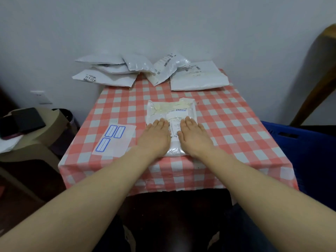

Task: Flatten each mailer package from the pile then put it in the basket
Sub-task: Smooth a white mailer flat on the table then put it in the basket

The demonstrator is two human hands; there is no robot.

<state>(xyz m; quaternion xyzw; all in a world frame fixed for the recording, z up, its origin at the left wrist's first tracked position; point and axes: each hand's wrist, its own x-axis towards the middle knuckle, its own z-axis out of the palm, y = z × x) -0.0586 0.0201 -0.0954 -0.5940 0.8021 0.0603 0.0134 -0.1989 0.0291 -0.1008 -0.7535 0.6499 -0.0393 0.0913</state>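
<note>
- Soft, even light is given from overhead; its source cannot be made out.
- The wall (163,24) is rendered flat pale grey, darkened toward the upper corners.
- Only faint, soft-edged shadows are cast on the table (227,124).
- The near space below the table edge is left dim and murky.
- Wide-angle stretching is seen in the near forearms (81,197).
- Label print on the mailer package (171,113) is smeared by slight blur.

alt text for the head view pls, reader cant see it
A person's left hand and right hand press flat on a white mailer on a red-checked table. More mailers are piled at its far edge; a blue basket stands to the right, a label sheet lies to the left.
</note>
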